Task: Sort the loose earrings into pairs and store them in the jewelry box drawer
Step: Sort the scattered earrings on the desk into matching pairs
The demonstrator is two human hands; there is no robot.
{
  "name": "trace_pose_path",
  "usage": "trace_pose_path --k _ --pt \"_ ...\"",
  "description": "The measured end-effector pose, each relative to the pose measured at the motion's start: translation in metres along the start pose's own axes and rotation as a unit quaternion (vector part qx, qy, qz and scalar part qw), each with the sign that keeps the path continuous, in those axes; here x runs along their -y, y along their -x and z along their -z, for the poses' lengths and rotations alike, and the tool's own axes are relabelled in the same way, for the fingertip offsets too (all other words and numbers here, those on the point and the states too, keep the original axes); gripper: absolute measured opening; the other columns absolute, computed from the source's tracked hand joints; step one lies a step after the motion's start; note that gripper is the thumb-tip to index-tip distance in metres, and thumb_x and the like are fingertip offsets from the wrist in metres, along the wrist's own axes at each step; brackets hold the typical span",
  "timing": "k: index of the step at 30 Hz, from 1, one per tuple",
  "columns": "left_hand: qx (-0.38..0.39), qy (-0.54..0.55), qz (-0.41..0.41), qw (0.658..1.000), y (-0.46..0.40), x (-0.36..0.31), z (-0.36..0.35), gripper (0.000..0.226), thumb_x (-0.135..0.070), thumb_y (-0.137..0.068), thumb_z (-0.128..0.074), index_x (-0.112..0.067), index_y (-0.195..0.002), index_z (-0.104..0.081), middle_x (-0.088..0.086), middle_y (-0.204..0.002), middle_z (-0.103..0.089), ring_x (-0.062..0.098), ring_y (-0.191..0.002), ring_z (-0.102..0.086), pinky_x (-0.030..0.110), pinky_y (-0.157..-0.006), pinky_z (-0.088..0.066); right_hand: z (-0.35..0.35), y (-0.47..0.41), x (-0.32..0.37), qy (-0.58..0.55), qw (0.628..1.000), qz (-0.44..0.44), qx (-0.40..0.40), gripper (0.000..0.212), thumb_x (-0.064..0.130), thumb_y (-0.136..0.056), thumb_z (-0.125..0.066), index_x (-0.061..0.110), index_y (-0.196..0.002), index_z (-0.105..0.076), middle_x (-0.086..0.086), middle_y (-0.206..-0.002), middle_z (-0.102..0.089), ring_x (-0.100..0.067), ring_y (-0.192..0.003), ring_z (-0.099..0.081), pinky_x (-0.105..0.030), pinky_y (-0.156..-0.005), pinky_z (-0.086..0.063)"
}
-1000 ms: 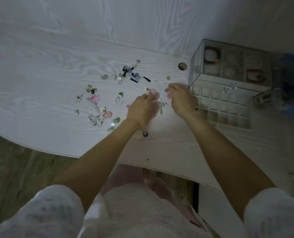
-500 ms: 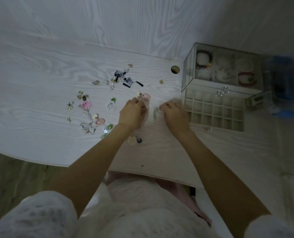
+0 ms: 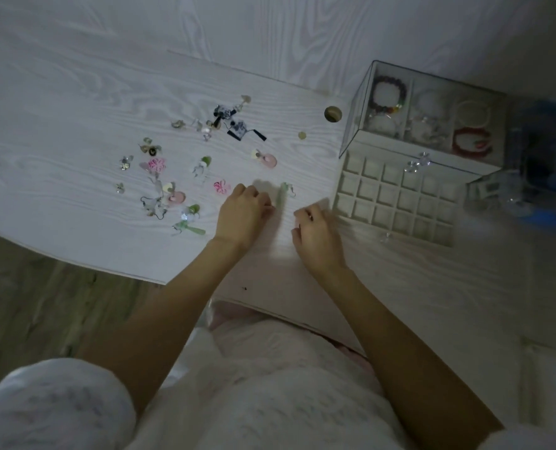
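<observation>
White wood-grain desk (image 3: 75, 108) carries a scatter of loose earrings (image 3: 173, 177) spread from about nine o'clock to twelve o'clock of the two hands. Among them are a pink flower earring (image 3: 157, 165), a second pink flower earring (image 3: 221, 186) just at ten o'clock of the left hand, a pink oval drop (image 3: 268, 160), another pink oval drop (image 3: 176, 197), two black-and-white bow earrings (image 3: 234, 123), and pale green pieces (image 3: 189, 227) near the desk's front edge. A long pale green earring (image 3: 282, 194) lies on the desk between the hands, just beside the left hand's fingertips.

Left hand (image 3: 242, 214) rests knuckles-up on the desk with fingers curled under; whether it pinches anything cannot be told. Right hand (image 3: 315, 233) lies likewise with fingers curled in, its grip also unclear.

At two o'clock of the right hand stands the clear jewelry box (image 3: 429, 108), bracelets visible in its upper compartments. Its drawer (image 3: 396, 199) is pulled out toward the person, a cream grid of small square cells; the cells look bare, though the dim light makes this uncertain. A clear crystal knob (image 3: 418, 162) sits on the box front above the drawer. A round cable hole (image 3: 333, 114) pierces the desk at eleven o'clock of the box. Blurred blue objects (image 3: 542, 157) lie at three o'clock of the box. No readable writing or brand shows anywhere.
</observation>
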State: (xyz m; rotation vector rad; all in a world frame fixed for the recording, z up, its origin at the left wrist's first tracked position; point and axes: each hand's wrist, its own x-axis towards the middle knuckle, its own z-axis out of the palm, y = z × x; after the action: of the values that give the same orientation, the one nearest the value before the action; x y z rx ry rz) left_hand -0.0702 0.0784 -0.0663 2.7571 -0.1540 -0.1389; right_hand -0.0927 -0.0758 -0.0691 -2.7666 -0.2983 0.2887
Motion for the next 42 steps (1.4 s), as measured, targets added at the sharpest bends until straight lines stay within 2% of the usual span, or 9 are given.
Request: trace_pose_path --k 3,7,12,16,21,30,35,39,42 --pt "0.031 0.015 -0.007 0.999 0.024 -0.012 -0.004 0.019 -0.020 -0.089 -0.058 -0.005 -0.094 -0.068 0.017 -0.093 -0.063 0.033 -0.094 -0.052 0.040 -0.071 -0.044 -0.002 0.015 -0.003 -0.037 0.999 -0.019 -0.005 0.027 0.011 -0.086 -0.055 0.003 -0.113 -0.055 -0.015 -0.117 -0.051 -0.032 -0.107 -0.050 -0.040 -0.077 -0.050" --pt "0.073 0.148 0.025 0.986 0.046 -0.037 -0.018 0.018 -0.023 -0.085 -0.063 -0.008 -0.094 -0.065 0.011 -0.090 -0.066 0.027 -0.081 -0.062 0.030 -0.068 -0.044 -0.001 0.040 -0.020 -0.084 0.995 -0.046 -0.024 0.026 0.018 -0.082 -0.064 0.007 -0.105 -0.058 -0.011 -0.113 -0.053 -0.028 -0.096 -0.056 -0.034 -0.067 -0.047" --pt "0.049 0.226 0.069 0.970 0.058 -0.048 -0.030 0.041 -0.015 -0.079 -0.070 -0.011 -0.118 -0.059 0.007 -0.107 -0.061 0.018 -0.081 -0.063 0.031 -0.078 -0.052 0.011 0.065 -0.039 -0.220 0.970 -0.102 0.001 0.037 0.017 -0.076 -0.070 0.015 -0.111 -0.057 -0.001 -0.117 -0.046 -0.016 -0.087 -0.056 -0.030 -0.078 -0.047" --pt "0.042 0.224 0.058 0.972 0.064 -0.052 -0.035 0.037 -0.009 -0.081 -0.066 -0.012 -0.118 -0.062 0.009 -0.108 -0.059 0.021 -0.085 -0.062 0.023 -0.078 -0.046 0.010 0.070 -0.037 -0.221 0.970 -0.104 0.010 0.036 0.000 -0.076 -0.060 0.016 -0.108 -0.057 0.007 -0.110 -0.041 -0.011 -0.072 -0.054 -0.029 -0.074 -0.047" --pt "0.054 0.234 0.051 0.969 0.059 -0.073 -0.039 0.033 -0.010 -0.083 -0.063 -0.012 -0.115 -0.064 0.012 -0.107 -0.061 0.027 -0.089 -0.062 0.028 -0.079 -0.047 0.005 0.069 -0.038 -0.196 0.972 -0.123 -0.032 0.034 0.004 -0.079 -0.063 0.010 -0.113 -0.059 -0.006 -0.113 -0.052 -0.019 -0.093 -0.055 -0.021 -0.074 -0.037" --pt "0.060 0.230 0.029 0.971 0.059 -0.079 -0.026 0.027 -0.011 -0.088 -0.055 -0.008 -0.114 -0.063 0.015 -0.108 -0.067 0.030 -0.094 -0.064 0.040 -0.084 -0.051 0.019 0.071 -0.039 -0.124 0.985 -0.107 -0.050 0.035 0.002 -0.083 -0.060 0.008 -0.118 -0.057 -0.010 -0.123 -0.049 -0.025 -0.094 -0.059 -0.029 -0.074 -0.045" --pt "-0.057 0.173 -0.010 0.983 0.068 -0.021 0.013 0.024 -0.008 -0.088 -0.056 -0.013 -0.110 -0.065 0.006 -0.103 -0.069 0.024 -0.095 -0.061 0.022 -0.082 -0.040 0.043 0.040 -0.009 -0.104 0.993 -0.020 -0.045 0.032 0.020 -0.091 -0.056 0.017 -0.123 -0.053 -0.002 -0.118 -0.059 -0.019 -0.089 -0.061 -0.036 -0.075 -0.052" --pt "-0.201 0.135 0.019 0.970 0.075 0.039 0.043 0.021 -0.013 -0.087 -0.050 -0.012 -0.096 -0.069 0.002 -0.090 -0.072 0.018 -0.085 -0.061 0.029 -0.076 -0.045 0.039 -0.024 0.019 -0.080 0.993 0.088 -0.021 0.031 0.014 -0.091 -0.055 0.012 -0.122 -0.055 -0.009 -0.116 -0.058 -0.026 -0.107 -0.052 -0.037 -0.083 -0.048" --pt "-0.189 0.099 0.099 0.972 0.065 0.081 0.053 0.025 -0.020 -0.085 -0.051 -0.012 -0.100 -0.068 0.005 -0.096 -0.071 0.025 -0.092 -0.060 0.032 -0.080 -0.043 0.026 -0.077 0.033 -0.034 0.993 0.115 0.000 0.037 0.008 -0.089 -0.054 0.012 -0.126 -0.053 -0.011 -0.126 -0.052 -0.029 -0.115 -0.043 -0.038 -0.093 -0.043"
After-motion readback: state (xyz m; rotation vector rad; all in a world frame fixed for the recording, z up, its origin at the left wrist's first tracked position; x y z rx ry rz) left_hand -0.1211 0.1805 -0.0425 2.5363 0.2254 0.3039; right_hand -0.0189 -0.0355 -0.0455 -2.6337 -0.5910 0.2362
